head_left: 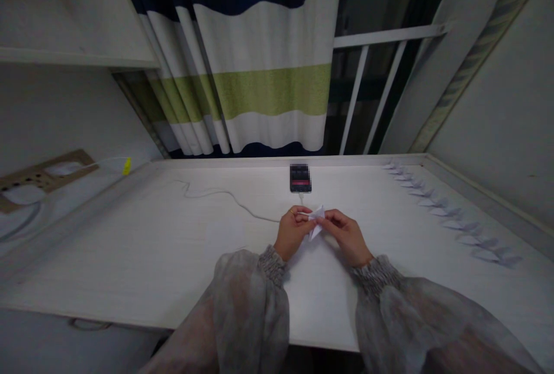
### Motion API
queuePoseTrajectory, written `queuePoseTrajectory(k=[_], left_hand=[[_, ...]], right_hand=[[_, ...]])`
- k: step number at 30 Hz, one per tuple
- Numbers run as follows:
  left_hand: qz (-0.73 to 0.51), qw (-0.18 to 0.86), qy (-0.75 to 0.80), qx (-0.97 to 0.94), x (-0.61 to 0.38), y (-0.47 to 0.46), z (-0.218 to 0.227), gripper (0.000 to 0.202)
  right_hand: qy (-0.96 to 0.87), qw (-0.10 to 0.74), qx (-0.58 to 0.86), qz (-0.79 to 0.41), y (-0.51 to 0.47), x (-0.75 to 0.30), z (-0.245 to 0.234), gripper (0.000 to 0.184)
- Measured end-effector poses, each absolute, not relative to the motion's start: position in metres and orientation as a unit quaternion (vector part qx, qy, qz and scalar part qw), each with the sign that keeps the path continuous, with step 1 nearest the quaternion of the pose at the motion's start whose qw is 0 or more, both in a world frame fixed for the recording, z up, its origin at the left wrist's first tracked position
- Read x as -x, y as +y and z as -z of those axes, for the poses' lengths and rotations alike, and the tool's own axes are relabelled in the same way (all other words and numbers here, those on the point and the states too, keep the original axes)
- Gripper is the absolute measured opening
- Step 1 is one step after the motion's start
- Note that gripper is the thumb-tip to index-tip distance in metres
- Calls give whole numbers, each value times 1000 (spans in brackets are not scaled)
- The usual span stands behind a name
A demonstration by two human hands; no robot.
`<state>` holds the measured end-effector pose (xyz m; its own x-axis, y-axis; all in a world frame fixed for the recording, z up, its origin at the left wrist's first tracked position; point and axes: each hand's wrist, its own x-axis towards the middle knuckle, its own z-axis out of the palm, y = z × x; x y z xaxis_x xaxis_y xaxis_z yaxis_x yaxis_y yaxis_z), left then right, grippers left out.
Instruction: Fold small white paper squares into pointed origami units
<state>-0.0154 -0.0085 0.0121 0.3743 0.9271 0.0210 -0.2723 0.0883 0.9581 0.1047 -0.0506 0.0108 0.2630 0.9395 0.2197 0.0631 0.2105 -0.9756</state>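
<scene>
A small folded white paper piece (316, 220) is held just above the white desk (173, 258), near its middle. My left hand (292, 231) pinches its left side with closed fingers. My right hand (346, 235) grips its right side, fingers curled round the paper. Both wrists wear sheer grey gathered sleeves.
A phone (300, 178) lies flat beyond my hands, with a white cable (225, 195) trailing left across the desk. A row of several folded paper pieces (450, 218) runs along the right edge by the wall. A striped curtain (259, 74) and white rail hang behind.
</scene>
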Motion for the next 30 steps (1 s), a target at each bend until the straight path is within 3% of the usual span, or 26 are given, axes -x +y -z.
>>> queuePoseTrajectory(k=[9, 30], left_hand=[[-416, 648, 326, -549, 13, -8, -5, 34], [-342, 621, 341, -617, 16, -9, -10, 35]], right_hand=[[-522, 621, 538, -229, -49, -113, -11, 19], [-522, 613, 525, -275, -52, -114, -15, 13]])
